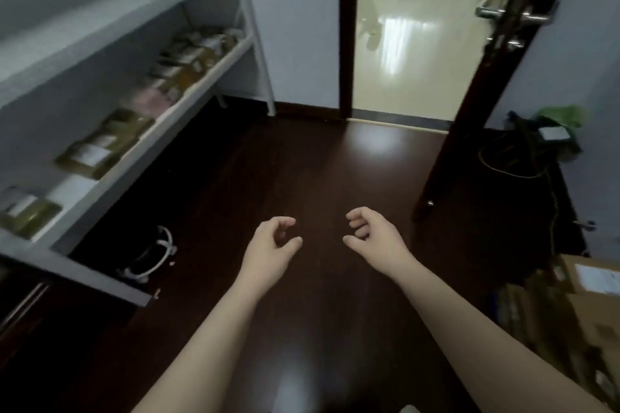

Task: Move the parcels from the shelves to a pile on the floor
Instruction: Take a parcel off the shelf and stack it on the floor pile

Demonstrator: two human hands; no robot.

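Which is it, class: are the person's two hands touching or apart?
Apart. The head view shows a plain gap of dark floor between the left hand and the right hand.

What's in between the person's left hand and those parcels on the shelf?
In the head view, just dark floor and the shelf's white front edge lie between the left hand and the parcels. It holds nothing.

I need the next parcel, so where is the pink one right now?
The pink parcel lies on the white shelf, left side of the head view, between brown parcels.
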